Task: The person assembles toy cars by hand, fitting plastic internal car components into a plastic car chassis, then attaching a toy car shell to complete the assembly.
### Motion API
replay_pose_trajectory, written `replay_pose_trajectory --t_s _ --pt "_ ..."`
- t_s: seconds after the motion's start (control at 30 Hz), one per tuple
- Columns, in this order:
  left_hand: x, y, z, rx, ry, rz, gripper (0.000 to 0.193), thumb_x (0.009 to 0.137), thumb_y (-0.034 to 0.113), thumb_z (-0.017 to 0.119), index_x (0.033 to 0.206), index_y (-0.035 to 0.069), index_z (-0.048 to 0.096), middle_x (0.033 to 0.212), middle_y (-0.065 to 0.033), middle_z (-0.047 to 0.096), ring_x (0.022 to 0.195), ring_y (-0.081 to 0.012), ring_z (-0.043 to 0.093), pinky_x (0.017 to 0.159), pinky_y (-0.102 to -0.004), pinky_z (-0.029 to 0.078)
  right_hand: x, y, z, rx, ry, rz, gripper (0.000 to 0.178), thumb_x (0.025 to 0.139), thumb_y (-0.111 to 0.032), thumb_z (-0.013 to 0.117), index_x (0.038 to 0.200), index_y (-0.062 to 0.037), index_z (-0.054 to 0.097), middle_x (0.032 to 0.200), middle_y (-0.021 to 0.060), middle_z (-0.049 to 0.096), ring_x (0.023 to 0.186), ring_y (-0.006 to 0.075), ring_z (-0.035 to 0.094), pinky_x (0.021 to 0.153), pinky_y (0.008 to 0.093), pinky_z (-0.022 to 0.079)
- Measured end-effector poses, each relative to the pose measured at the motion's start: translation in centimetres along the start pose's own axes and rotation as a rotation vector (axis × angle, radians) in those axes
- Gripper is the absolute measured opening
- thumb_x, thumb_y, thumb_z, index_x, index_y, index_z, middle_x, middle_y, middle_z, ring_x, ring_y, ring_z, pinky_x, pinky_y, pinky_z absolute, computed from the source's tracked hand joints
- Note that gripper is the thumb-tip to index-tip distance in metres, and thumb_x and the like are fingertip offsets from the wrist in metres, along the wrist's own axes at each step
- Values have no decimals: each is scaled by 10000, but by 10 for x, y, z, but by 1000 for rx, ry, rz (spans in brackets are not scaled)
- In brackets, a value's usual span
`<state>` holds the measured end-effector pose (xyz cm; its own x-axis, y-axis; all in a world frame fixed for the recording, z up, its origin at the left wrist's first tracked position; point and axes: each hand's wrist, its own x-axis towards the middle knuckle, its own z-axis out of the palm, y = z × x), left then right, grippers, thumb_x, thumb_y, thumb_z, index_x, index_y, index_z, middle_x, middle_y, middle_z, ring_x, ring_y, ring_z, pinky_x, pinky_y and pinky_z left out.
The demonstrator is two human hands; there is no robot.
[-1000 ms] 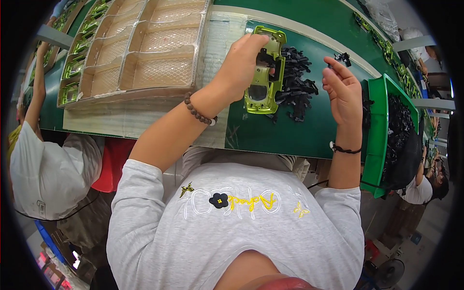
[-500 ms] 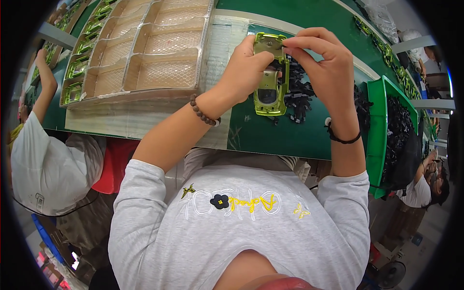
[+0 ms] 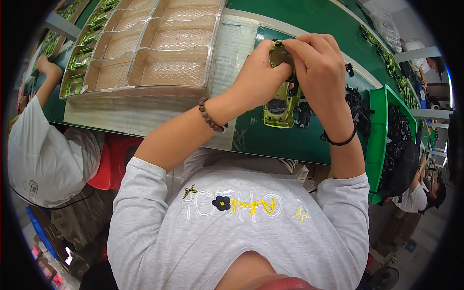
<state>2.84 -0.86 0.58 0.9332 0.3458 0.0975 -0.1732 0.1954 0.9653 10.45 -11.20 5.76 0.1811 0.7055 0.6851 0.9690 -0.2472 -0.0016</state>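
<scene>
A glossy lime-green toy car body shell (image 3: 282,118) is held a little above the green table, its hollow underside facing up. My left hand (image 3: 258,72) is closed round its left side, with the thumb lying over the inside. My right hand (image 3: 316,65) is at the far right end of the shell, thumb and fingers pinched together against its rim; whatever small thing they may hold is hidden. Small black plastic parts (image 3: 303,113) lie on the table under and beside the shell, partly covered by my right hand.
A clear plastic compartment tray (image 3: 145,93) stands at the left, with several green shells (image 3: 75,84) in its left column. More black parts (image 3: 357,113) lie right of my right wrist, beside a green bin (image 3: 378,135) of black parts. Co-workers sit at both sides.
Both hands and the shell have shifted slightly right and toward me. My right hand has moved in over the shell's far end, covering more of it.
</scene>
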Motion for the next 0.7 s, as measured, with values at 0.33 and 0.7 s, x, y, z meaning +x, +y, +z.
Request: replay_pose_trajectory --t_s 0.33,0.7 --pt "-11 14 5 14 -184 -125 348 771 25 525 1109 -28 464 936 -56 575 837 -103 570 734 -257 491 17 40 -29 893 -667 452 250 756 -54 634 1003 -14 651 927 138 651 784 292 628 692 317 494" --pt "5 50 -29 663 -88 41 407 821 269 574 1064 -36 457 902 -204 620 809 -296 636 714 -374 499 33 88 0 870 -713 512 185 766 -44 641 930 36 669 797 106 678 725 188 648 662 290 501"
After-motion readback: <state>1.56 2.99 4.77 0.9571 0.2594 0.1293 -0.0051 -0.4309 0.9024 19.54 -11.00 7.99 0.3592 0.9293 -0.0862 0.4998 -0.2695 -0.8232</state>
